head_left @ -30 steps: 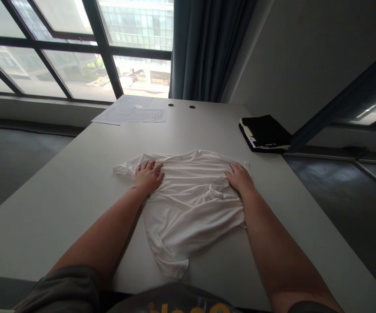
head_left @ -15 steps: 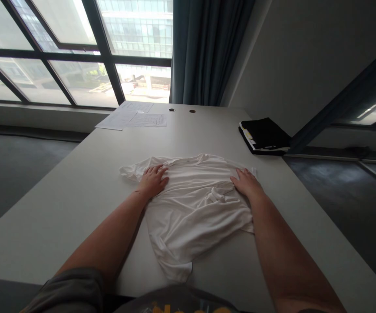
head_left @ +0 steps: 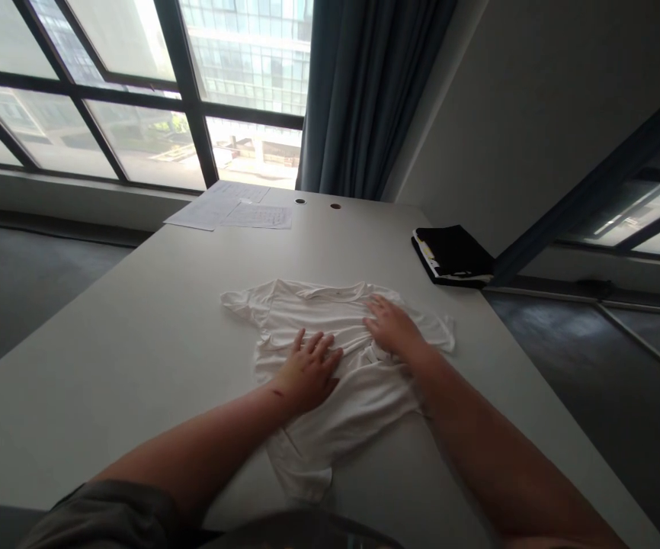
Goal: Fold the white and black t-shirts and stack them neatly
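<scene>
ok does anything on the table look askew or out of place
Yes, the white T-shirt looks askew: its lower half lies lopsided, reaching farther down on the left, and cloth bunches by the right hand. Nothing looks spilled.

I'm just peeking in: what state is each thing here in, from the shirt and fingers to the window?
White shirt: spread out, wrinkled, bunched mid-body
Left fingers: spread, over the shirt's middle
Right fingers: extended, near the collar, slightly blurred
Papers: flat, overlapping
Black folder: closed, sheets showing at its edge
Curtain: gathered, hanging in folds
Window: one upper pane apparently tilted open
</scene>
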Demonstrator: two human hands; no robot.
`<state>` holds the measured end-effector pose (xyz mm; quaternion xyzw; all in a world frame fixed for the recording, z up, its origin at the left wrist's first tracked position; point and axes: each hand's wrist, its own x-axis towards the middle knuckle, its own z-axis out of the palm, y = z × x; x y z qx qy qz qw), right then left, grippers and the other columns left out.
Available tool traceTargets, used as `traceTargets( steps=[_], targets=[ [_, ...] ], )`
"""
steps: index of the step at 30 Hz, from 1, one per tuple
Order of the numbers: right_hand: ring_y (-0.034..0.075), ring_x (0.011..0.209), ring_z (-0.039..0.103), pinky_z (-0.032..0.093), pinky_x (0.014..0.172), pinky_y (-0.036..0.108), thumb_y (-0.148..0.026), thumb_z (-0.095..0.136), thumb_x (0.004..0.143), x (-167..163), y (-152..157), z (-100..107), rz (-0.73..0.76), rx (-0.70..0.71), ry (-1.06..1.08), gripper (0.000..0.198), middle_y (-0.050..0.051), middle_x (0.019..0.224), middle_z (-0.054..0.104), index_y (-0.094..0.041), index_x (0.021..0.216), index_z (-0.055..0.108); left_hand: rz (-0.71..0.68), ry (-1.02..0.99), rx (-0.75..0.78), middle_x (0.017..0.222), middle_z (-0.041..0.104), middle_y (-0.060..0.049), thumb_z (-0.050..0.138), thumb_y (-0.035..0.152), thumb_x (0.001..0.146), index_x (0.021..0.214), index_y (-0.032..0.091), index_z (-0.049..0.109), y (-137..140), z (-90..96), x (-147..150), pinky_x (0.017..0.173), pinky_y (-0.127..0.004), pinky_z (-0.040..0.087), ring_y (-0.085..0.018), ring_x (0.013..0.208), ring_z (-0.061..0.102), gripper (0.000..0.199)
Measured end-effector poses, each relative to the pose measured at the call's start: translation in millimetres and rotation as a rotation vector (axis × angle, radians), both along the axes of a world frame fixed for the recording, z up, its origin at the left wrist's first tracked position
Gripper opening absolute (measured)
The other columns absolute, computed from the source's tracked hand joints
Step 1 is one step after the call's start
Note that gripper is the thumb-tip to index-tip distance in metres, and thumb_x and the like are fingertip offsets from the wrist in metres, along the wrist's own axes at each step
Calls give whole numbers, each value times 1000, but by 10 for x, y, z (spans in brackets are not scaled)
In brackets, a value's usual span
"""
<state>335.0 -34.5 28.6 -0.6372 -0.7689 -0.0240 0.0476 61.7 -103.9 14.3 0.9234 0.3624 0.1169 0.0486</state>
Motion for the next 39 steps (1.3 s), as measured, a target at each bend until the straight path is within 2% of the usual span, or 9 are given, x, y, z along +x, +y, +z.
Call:
traceTargets(
  steps=[3, 6, 9, 14, 20, 26, 31, 35, 39],
  targets=[
    [25, 147, 46, 32, 125, 38, -41, 44, 106, -585, 172, -19, 247, -118, 37, 55, 11, 161, 48, -19, 156, 51, -72, -23, -22, 165, 43, -12, 53, 46, 100, 153, 29, 52, -170, -55, -15, 127, -68, 20, -37, 153, 37, 56],
    [32, 155, 33, 25, 127, 52, -50, 45, 106, -875, 473, -119, 191, -198, 20, 62, 12, 170, 33, -23, 162, 43, -137, -11, -68, 167, 41, -9, 51, 48, 101, 154, 33, 51, -225, -85, -180, 127, -65, 24, -36, 154, 37, 55],
    [34, 158, 26, 22, 126, 56, -49, 41, 108, -898, 854, -192, 97, -198, 52, 61, 14, 172, 27, -25, 164, 39, -220, -11, -83, 169, 39, -7, 47, 47, 104, 153, 34, 52, -193, -98, -419, 129, -58, 26, -31, 155, 37, 51],
    [32, 152, 31, 24, 124, 58, -49, 45, 106, -621, 1287, -327, 75, -103, 81, 56, 12, 167, 36, -27, 158, 48, -307, -21, -130, 169, 38, -4, 57, 46, 100, 152, 36, 52, -11, -60, -684, 131, -53, 24, -29, 157, 35, 53],
    [35, 126, 48, 40, 106, 47, -25, 53, 95, -157, 1319, -528, -221, 426, 166, 31, 21, 134, 58, -13, 116, 73, -79, -142, -153, 161, 48, -10, 64, 42, 96, 145, 30, 59, 267, -47, -666, 122, -50, 40, -30, 146, 48, 51],
    [28, 100, 55, 43, 91, 38, -23, 49, 97, -74, 1395, -593, -202, 276, 114, 24, 15, 104, 66, -16, 97, 72, 208, -225, -39, 151, 56, -11, 61, 38, 96, 133, 24, 65, 328, -75, -665, 126, -53, 34, -31, 145, 46, 40],
    [29, 101, 55, 43, 95, 38, -24, 47, 98, -53, 1470, -638, -173, 265, 117, 25, 16, 107, 65, -15, 99, 71, 381, -155, -39, 157, 52, -10, 58, 41, 97, 138, 25, 63, 430, -84, -735, 126, -53, 34, -32, 147, 45, 45],
    [31, 113, 54, 40, 107, 41, -32, 50, 100, -50, 1446, -645, -128, 187, 112, 26, 17, 117, 64, -16, 108, 69, 534, -44, -120, 167, 41, -11, 52, 44, 100, 158, 23, 43, 550, -103, -838, 129, -50, 28, -29, 154, 38, 63],
    [29, 127, 52, 36, 115, 39, -35, 53, 100, 0, 1338, -563, -54, 98, 72, 33, 15, 130, 64, -18, 124, 67, 558, 87, -181, 174, 26, -9, 48, 52, 101, 164, 22, 33, 540, -114, -872, 132, -49, 20, -27, 161, 25, 72]
  ],
)
